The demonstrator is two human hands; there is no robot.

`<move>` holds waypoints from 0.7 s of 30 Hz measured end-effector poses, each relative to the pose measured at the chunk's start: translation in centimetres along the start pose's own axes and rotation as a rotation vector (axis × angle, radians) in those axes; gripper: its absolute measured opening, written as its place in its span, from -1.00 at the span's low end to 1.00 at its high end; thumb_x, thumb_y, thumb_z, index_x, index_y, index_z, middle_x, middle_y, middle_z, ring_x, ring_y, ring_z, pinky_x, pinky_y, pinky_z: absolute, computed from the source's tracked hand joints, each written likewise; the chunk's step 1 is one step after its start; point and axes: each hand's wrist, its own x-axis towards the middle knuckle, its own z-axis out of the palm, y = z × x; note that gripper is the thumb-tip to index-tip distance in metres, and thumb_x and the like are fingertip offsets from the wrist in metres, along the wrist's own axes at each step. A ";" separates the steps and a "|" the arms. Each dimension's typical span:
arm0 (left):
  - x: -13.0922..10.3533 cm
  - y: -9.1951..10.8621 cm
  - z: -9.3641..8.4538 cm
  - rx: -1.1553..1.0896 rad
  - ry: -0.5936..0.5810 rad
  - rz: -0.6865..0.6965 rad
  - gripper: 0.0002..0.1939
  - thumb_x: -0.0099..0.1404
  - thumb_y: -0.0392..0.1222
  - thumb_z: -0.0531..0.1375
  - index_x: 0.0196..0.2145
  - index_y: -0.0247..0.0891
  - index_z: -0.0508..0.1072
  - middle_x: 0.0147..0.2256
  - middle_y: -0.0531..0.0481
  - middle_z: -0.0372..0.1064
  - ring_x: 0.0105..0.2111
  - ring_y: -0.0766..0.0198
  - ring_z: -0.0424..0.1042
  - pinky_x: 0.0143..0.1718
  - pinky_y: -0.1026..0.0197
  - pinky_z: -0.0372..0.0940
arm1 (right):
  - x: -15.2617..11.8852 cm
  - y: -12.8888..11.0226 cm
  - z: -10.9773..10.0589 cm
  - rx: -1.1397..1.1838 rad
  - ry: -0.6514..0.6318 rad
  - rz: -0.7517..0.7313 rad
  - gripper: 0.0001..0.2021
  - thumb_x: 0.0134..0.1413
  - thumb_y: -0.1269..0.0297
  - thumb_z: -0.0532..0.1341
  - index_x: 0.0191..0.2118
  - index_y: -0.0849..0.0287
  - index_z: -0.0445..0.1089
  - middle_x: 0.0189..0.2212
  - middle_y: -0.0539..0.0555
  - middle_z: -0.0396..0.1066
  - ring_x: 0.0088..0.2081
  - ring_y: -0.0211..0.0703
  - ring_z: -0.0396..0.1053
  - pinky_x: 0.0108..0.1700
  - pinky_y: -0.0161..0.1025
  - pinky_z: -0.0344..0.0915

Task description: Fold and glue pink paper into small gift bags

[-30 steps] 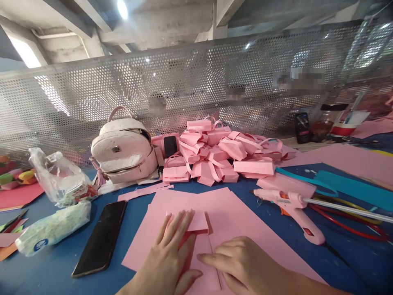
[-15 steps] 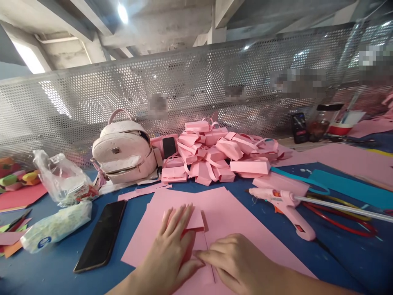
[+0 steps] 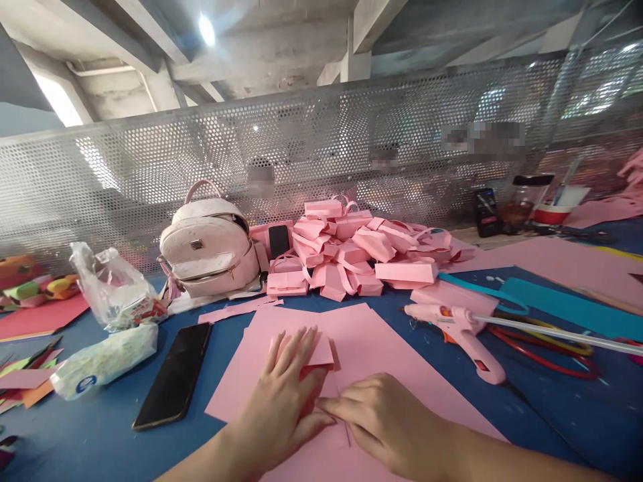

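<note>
A folded piece of pink paper [image 3: 320, 353] lies on larger pink sheets [image 3: 384, 355] in front of me. My left hand [image 3: 286, 391] rests flat on it with fingers spread, its thumb reaching right. Beside it, my right hand [image 3: 384, 418] is closed, most of its fingers curled under. Its index fingertip presses on the pink paper close to the left thumb tip. Whether the right fingers pinch any paper is hidden beneath the hand.
Behind the sheets are a heap of small pink paper bags [image 3: 346, 248] and a pink backpack [image 3: 211, 251]. To the left lie a phone [image 3: 173, 375] and a tissue pack [image 3: 108, 361]. On the right are a glue gun [image 3: 459, 328] and blue paper strips [image 3: 562, 308].
Both hands keep nearly the same pose on the paper. The view has shifted slightly, moving the things on the left a little to the right.
</note>
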 end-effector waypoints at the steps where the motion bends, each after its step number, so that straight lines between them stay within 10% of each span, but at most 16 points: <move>1: 0.0 0.0 -0.1 0.008 0.008 0.002 -0.49 0.41 0.18 0.09 0.15 -0.16 0.39 0.43 -0.18 -0.12 0.38 -0.23 -0.03 0.31 -0.35 0.03 | 0.0 0.0 0.0 0.000 -0.003 0.003 -0.59 0.22 0.44 0.00 0.09 0.06 0.43 -0.27 0.04 0.57 -0.26 -0.08 0.51 -0.27 -0.22 0.19; 13: -0.4 -0.1 0.3 0.052 -0.030 0.072 -0.52 0.44 -0.06 0.10 0.26 -0.23 0.27 0.44 -0.23 -0.23 0.43 -0.15 -0.25 0.34 -0.37 -0.05 | 0.2 0.2 0.2 -0.027 -0.005 -0.006 -0.68 0.22 0.44 0.03 -0.03 0.14 0.46 -0.36 0.08 0.55 -0.34 -0.08 0.48 -0.33 -0.23 0.14; 21: -0.5 0.1 0.1 0.114 0.016 0.094 -0.53 0.46 0.00 0.07 0.18 -0.32 0.36 0.40 -0.29 -0.06 0.37 -0.23 -0.01 0.27 -0.34 0.13 | 0.3 0.4 0.3 -0.023 0.022 -0.012 -0.67 0.22 0.45 0.02 -0.05 0.10 0.48 -0.40 0.05 0.53 -0.37 -0.09 0.48 -0.37 -0.21 0.11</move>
